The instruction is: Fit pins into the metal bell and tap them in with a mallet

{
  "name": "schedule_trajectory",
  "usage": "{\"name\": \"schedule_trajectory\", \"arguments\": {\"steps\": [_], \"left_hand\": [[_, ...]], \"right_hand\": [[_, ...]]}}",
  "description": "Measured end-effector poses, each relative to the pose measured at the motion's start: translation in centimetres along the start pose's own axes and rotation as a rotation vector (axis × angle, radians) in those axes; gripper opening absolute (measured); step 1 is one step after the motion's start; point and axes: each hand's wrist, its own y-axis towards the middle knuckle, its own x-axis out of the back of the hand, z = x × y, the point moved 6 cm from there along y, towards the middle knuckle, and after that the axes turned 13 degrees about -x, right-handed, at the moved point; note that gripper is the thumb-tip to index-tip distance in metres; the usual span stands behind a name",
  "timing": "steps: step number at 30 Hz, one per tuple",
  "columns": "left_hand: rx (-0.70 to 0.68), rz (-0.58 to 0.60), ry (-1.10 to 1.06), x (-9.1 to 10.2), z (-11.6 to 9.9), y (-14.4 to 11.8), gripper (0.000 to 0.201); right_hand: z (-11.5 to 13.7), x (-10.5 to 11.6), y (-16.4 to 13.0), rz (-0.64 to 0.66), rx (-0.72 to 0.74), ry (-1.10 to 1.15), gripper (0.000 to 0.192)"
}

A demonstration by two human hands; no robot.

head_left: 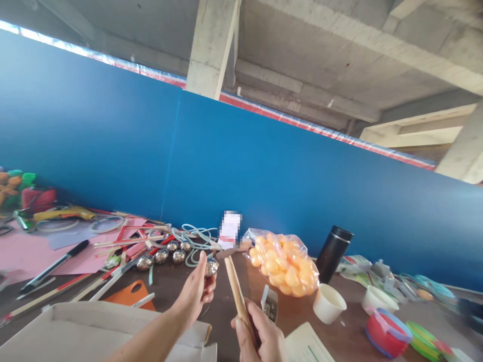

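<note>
The left hand (196, 294) pinches a small shiny silver metal ball (212, 267) above the brown table (226, 322); the right hand (260, 337) grips a pale wooden hammer (236, 286), its head just beside the ball. The smooth ball may slip from the fingertips and roll among the row of silver balls (164, 255), and the hammer head, so close, may strike the fingers.

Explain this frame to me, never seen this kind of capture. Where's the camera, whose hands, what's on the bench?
There is one picture, from a camera worn on a person's head, tilted up so the blue wall and concrete ceiling fill most of it. No robot: the two bare hands at the bottom are the wearer's own. The left hand pinches a shiny metal ball; the right hand grips a wooden stick, seemingly a small hammer's handle. On the brown table lie a row of similar metal balls, a bag of orange balls, a black flask, a white paper cup, a glue gun and pink paper.
</note>
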Motion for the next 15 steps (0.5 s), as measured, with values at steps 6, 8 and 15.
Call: {"name": "schedule_trajectory", "arguments": {"steps": [6, 8, 15], "left_hand": [[-0.024, -0.005, 0.014, 0.14, -0.01, 0.07, 0.052], [-0.036, 0.006, 0.009, 0.10, -0.07, 0.08, 0.051], [-0.062, -0.046, 0.085, 0.94, 0.24, 0.50, 0.053]], "right_hand": [[-0.01, 0.09, 0.16, 0.058, -0.010, -0.011, 0.045], [-0.08, 0.22, 0.24, 0.076, -0.047, 0.019, 0.044], [0.15, -0.38, 0.05, 0.101, 0.040, -0.073, 0.044]]}}
